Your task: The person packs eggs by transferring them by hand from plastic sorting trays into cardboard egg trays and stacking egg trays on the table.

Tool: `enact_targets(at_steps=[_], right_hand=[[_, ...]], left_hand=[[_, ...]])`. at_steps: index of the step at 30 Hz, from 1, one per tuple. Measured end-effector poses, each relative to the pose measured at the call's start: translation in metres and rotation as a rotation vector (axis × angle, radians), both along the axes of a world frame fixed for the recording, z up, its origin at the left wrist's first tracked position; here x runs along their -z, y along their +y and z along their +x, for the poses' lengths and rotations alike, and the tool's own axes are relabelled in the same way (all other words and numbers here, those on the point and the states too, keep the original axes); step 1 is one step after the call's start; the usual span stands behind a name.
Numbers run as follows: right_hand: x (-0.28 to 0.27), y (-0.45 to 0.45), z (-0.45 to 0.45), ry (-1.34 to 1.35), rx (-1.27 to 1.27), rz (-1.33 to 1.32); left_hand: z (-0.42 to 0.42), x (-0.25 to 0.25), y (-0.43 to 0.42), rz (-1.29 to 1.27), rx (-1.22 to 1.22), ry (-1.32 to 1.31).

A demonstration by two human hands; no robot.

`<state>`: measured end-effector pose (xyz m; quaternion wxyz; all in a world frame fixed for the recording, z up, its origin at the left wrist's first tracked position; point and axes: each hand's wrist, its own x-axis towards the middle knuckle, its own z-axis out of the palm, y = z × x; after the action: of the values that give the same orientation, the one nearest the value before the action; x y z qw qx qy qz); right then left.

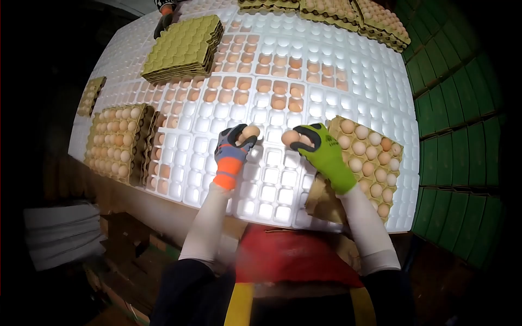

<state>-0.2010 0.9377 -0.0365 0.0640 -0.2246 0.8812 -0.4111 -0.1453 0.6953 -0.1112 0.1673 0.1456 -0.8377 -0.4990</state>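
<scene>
My left hand, in a grey and orange glove, is closed on eggs; one shows clearly at the fingertips and part of another seems to sit behind it. In a green and black glove, my right hand grips brown eggs, with a second partly covered by the fingers. Both hands hover over white foam egg trays with square cups. Beside my right forearm lies a cardboard egg flat filled with brown and pale eggs.
A stack of cardboard flats stands on the filled cups at back left. Flats of eggs sit at left and along the back. Another person's gloved hand is at the far edge. Green crates line the right side.
</scene>
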Motion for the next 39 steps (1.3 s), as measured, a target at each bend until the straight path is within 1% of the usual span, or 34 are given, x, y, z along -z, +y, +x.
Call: enact_targets(at_steps=[1, 3, 4, 5, 7, 8, 9, 10, 11, 12, 13, 14, 15, 17, 18, 19, 20, 21, 23, 24, 25, 26, 27, 29, 30, 31, 32, 33, 34, 35, 36, 37, 38, 39], right_hand=[[0.007, -0.021, -0.014, 0.057, 0.06, 0.091], [0.045, -0.054, -0.047, 0.173, 0.126, 0.278], [0.049, -0.067, -0.055, 0.087, 0.151, 0.357], [0.06, -0.072, -0.06, 0.091, 0.162, 0.367], [0.081, -0.075, -0.065, 0.285, 0.165, 0.071], [0.065, -0.08, -0.057, 0.202, 0.216, -0.039], [0.059, -0.088, -0.046, 0.192, 0.225, -0.023], [0.055, -0.096, -0.034, 0.087, 0.239, -0.057], [0.053, -0.1, -0.023, -0.011, 0.26, -0.095], [0.074, -0.1, -0.015, 0.047, 0.206, 0.02], [0.093, -0.099, -0.01, 0.162, 0.181, 0.29], [0.09, -0.099, -0.005, 0.185, 0.232, 0.16], [0.087, -0.098, -0.003, 0.204, 0.278, 0.025], [0.069, -0.093, 0.003, 0.054, 0.489, -0.396], [0.07, -0.082, 0.002, -0.4, 0.664, -0.712], [0.068, -0.078, 0.002, -0.353, 0.762, -0.879], [0.077, -0.072, -0.002, -0.305, 0.84, -0.922], [0.087, -0.068, -0.006, -0.258, 0.92, -0.961], [0.081, -0.08, -0.015, -0.22, 0.868, -1.0], [0.102, -0.088, -0.029, 0.046, 0.841, -0.77], [0.084, -0.104, -0.038, 0.28, 0.77, -0.652], [0.101, -0.096, -0.054, 0.518, 0.652, -0.253], [0.116, -0.095, -0.064, 0.52, 0.618, 0.102], [0.129, -0.093, -0.07, 0.344, 0.53, 0.174], [0.106, -0.09, -0.06, 0.384, 0.608, 0.033], [0.067, -0.091, -0.047, 0.416, 0.666, -0.118], [0.026, -0.079, -0.031, 0.311, 0.66, -0.405], [-0.003, -0.057, -0.016, 0.197, 0.636, -0.7], [-0.012, -0.022, -0.013, 0.31, 0.621, -0.675], [-0.028, 0.022, -0.013, 0.327, 0.667, -0.55], [-0.045, 0.062, -0.009, 0.286, 0.785, -0.412], [-0.07, 0.101, -0.008, 0.245, 0.894, -0.269], [-0.067, 0.148, -0.013, 0.311, 0.845, -0.001], [-0.052, 0.199, -0.021, 0.405, 0.698, 0.368]], left_hand=[[-0.014, -0.002, -0.003, -0.22, -0.079, -0.015], [-0.048, -0.008, -0.007, -0.447, 0.052, -0.171], [-0.065, 0.002, -0.007, -0.575, 0.068, -0.299], [-0.075, -0.01, -0.005, -0.61, 0.158, -0.467], [-0.084, 0.014, -0.016, -0.46, 0.068, -0.247], [-0.09, 0.013, -0.021, -0.376, 0.124, -0.181], [-0.097, 0.011, -0.026, -0.291, 0.181, -0.121], [-0.108, 0.007, -0.026, -0.333, 0.234, -0.112], [-0.118, 0.006, -0.022, -0.492, 0.252, -0.154], [-0.126, 0.004, -0.021, -0.597, 0.349, -0.262], [-0.134, 0.003, -0.022, -0.705, 0.439, -0.371], [-0.143, 0.013, -0.027, -0.551, 0.395, -0.419], [-0.137, 0.025, -0.041, -0.485, 0.415, -0.032], [-0.124, 0.024, -0.068, 0.418, 0.317, -0.111], [-0.107, 0.027, -0.081, 0.658, 0.258, -0.067], [-0.098, 0.028, -0.099, 0.895, 0.191, -0.006], [-0.102, 0.042, -0.112, 0.71, 0.103, 0.018], [-0.094, 0.058, -0.113, 0.598, 0.109, 0.065], [-0.09, 0.042, -0.086, 0.026, 0.169, 0.254], [-0.092, 0.034, -0.081, -0.163, 0.25, 0.165], [-0.092, 0.025, -0.073, -0.503, 0.29, 0.183], [-0.097, 0.054, -0.073, -0.567, 0.34, 0.204], [-0.098, 0.057, -0.069, -0.7, 0.344, 0.198], [-0.092, 0.056, -0.064, -0.646, 0.272, 0.251], [-0.089, 0.05, -0.066, -0.5, 0.272, 0.262], [-0.086, 0.064, -0.075, -0.461, 0.241, 0.164], [-0.081, 0.05, -0.073, -0.683, 0.257, 0.166], [-0.074, 0.044, -0.072, -0.732, 0.24, 0.161], [-0.07, 0.047, -0.07, -0.388, 0.194, 0.137], [-0.064, 0.044, -0.066, -0.047, 0.143, 0.109], [-0.057, 0.041, -0.059, 0.137, 0.114, 0.052], [-0.057, 0.039, -0.053, 0.13, 0.106, 0.057], [-0.057, 0.039, -0.048, -0.075, 0.166, -0.088], [-0.047, 0.032, -0.032, -0.105, 0.155, -0.05]])
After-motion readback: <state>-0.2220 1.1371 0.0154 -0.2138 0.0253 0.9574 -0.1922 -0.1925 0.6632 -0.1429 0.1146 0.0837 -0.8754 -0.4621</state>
